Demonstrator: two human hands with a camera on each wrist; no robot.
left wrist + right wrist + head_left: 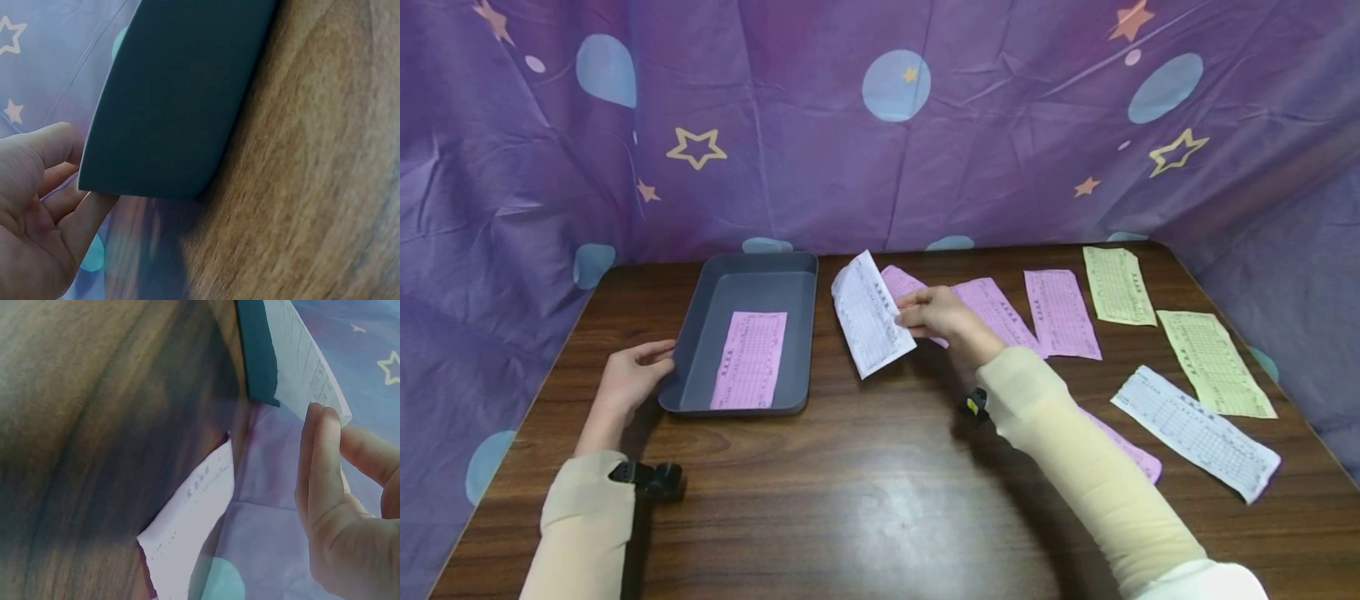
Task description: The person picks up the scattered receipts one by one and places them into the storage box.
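Note:
My right hand [946,318] pinches a white printed paper slip [871,317] by its right edge. That slip is lifted and tilted, just right of a grey tray [737,265]; the right wrist view shows thumb and fingertips on its corner. Inside the tray lies a pink printed slip [749,360], flat toward the near end. With thumb and fingers, my left hand [627,383] holds the tray's left rim near the front corner. Partly behind the right hand lies another pink slip [901,282].
To the right lie more pink slips [1063,313], two yellow-green slips [1118,285] and a second white slip [1197,432]. The right forearm partly covers a pink slip [1135,450]. A purple patterned cloth [820,167] hangs behind the wooden table [850,500].

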